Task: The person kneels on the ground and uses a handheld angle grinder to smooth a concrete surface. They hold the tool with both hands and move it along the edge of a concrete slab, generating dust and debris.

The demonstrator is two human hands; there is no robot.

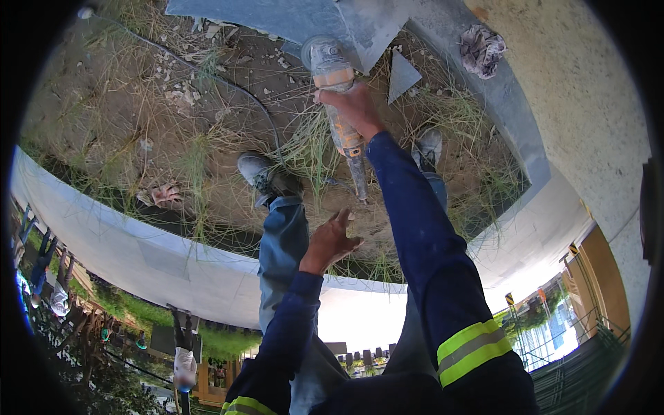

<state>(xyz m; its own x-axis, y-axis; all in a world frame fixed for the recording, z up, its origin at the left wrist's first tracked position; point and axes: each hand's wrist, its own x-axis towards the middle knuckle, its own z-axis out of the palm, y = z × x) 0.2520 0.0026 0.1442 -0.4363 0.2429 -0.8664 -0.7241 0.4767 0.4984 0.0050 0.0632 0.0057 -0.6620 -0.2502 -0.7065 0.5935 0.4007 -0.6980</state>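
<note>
My right hand (354, 109) is wrapped round the body of a dusty orange and grey angle grinder (344, 138). Its round disc (315, 50) is at the far end, by the edge of a grey stone slab (277, 17); whether it touches the slab I cannot tell. The grinder's narrow tail points back toward me. Below that tail my left hand (329, 243) hangs apart from the tool, fingers spread and nothing in them. A triangular grey offcut (402, 75) lies just right of the grinder's head.
Dry soil with long grass (200, 166) and stone chips surrounds my shoes (266, 176). A dark cable (228, 81) crosses the ground at left. Pale curved kerbing (138, 235) borders the bed. Crumpled cloth or paper (482, 51) rests on the right ledge. People (185, 360) stand beyond.
</note>
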